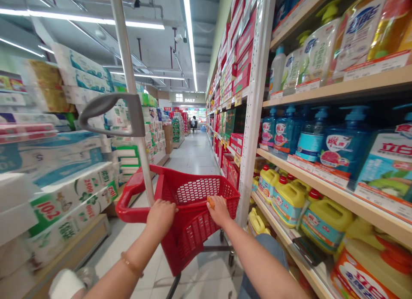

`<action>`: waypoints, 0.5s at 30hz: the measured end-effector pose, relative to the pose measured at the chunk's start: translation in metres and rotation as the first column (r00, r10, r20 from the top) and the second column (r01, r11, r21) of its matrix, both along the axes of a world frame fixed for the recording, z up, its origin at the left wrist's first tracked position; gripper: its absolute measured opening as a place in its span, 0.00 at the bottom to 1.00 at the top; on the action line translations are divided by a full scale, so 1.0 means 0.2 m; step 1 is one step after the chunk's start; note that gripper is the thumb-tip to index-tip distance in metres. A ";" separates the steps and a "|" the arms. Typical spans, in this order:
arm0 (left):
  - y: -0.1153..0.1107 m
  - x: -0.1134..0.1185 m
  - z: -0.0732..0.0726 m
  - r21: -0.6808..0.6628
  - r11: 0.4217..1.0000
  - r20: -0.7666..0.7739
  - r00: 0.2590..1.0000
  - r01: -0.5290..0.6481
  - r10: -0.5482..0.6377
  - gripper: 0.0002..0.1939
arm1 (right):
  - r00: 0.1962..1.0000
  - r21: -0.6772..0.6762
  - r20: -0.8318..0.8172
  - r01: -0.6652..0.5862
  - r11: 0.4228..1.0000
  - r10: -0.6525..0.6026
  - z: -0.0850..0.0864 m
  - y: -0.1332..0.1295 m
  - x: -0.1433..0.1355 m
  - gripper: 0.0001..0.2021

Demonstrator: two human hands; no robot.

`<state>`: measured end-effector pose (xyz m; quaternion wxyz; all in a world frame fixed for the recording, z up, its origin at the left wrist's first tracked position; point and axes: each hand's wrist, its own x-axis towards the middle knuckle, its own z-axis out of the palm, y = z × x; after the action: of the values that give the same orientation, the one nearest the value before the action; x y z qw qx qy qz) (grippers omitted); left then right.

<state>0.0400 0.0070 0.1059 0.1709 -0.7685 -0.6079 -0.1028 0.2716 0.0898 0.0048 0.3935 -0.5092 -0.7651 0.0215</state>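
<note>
A red plastic shopping cart [170,249] with perforated basket walls stands right in front of me. My left hand [162,216] is closed over its near rim, beside the looped red handle [128,213]. On the basket's right side, my right hand [220,211] is curled over the rim. A small orange-brown thing [211,202] shows at its fingertips; I cannot tell what it is or whether the hand grips it. A tall metal pole [128,63] with a grey looped grip [137,114] rises from the cart's left side.
Shelves [322,166] close on the right hold pump bottles [336,149] and yellow jugs [325,221]. A white perforated post [254,97] stands near the cart. Stacked paper packs [74,204] line the left. Ahead runs a tiled aisle [189,153], with a seated person [194,122] far off.
</note>
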 end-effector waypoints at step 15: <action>-0.18 -0.07 0.05 0.363 0.925 0.152 0.973 0.110 -0.176 0.15 | 0.990 0.055 -0.013 -0.139 0.989 0.140 0.07 -0.04 -0.18 0.10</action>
<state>0.0261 -0.0293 0.1150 0.2416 -0.7553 -0.5348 -0.2917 0.2364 0.0809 0.0182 0.4110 -0.4434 -0.7959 0.0324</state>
